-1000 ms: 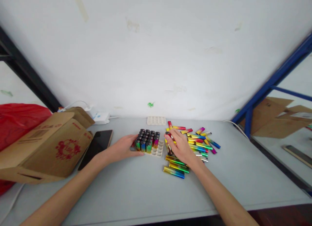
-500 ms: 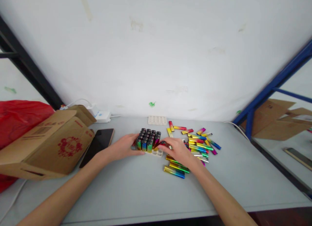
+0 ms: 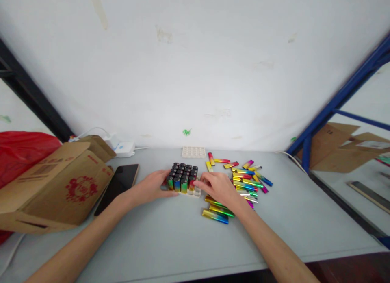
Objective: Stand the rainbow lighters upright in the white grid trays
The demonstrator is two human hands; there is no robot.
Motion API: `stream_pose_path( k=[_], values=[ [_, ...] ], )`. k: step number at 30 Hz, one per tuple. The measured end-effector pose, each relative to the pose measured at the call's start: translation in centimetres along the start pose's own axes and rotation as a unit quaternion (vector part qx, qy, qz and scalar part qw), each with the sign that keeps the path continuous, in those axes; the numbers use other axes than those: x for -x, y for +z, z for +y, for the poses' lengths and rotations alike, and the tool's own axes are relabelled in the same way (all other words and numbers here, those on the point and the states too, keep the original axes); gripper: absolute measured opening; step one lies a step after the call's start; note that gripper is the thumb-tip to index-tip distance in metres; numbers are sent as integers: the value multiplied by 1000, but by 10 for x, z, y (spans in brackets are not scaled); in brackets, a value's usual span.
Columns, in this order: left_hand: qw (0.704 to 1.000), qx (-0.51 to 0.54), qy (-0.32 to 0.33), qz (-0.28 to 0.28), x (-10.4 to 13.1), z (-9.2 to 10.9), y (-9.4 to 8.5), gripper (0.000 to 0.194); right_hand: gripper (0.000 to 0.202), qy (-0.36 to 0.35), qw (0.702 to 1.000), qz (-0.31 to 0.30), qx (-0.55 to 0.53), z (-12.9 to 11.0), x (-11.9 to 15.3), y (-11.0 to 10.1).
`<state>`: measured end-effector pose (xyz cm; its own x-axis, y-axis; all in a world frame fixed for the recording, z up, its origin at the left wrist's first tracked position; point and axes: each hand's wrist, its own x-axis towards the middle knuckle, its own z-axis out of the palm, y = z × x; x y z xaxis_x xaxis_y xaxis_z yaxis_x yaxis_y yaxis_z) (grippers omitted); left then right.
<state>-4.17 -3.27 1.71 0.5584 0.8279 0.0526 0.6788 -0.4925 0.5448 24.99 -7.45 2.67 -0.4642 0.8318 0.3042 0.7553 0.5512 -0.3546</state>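
Note:
Slim, shiny colour-fade lighters with black tops (image 3: 179, 173) stand upright, packed in rows in a white holed tray (image 3: 192, 193). My left hand (image 3: 154, 185) is curled round the left side of this block, its thumb along the tray's front edge. My right hand (image 3: 215, 186) is at the front right corner, its fingers pinched at a red and yellow lighter (image 3: 191, 183) that stands in the front row. A few holes beside that lighter show bare, partly covered by my right hand. Loose metallic lighters (image 3: 248, 183) lie in a heap right of my right hand.
A second white holed tray (image 3: 193, 152) lies by the wall. On the left are a phone (image 3: 117, 187), a cardboard box (image 3: 61, 185) and a white power strip (image 3: 124, 149). A blue metal frame (image 3: 307, 149) stands at the right.
The red and yellow lighter, tilted in my right hand before, now stands upright in the front row. My left hand stays on the block. The whole view has shifted slightly.

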Motion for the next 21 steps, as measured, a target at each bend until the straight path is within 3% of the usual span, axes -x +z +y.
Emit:
stream_pose_path(
  k=[6,8,11,16,19,21],
  values=[
    [1000,-12,-12,15,2,9,-2,61,25,49,989,131,39,58,-2,-17],
    [1000,-19,-13,12,2,9,-2,64,30,80,986,129,65,81,-4,-17],
    [999,-26,-12,14,2,7,-2,64,39,134,984,63,95,105,-4,-15],
    [999,-22,-23,13,2,7,-2,61,25,150,981,9,123,104,-5,-15],
    [1000,-14,-17,22,1,8,-1,59,22,134,984,34,111,93,-5,-19],
    [999,-12,-12,27,1,8,-1,60,26,117,988,86,60,88,-4,-20]
  ],
)
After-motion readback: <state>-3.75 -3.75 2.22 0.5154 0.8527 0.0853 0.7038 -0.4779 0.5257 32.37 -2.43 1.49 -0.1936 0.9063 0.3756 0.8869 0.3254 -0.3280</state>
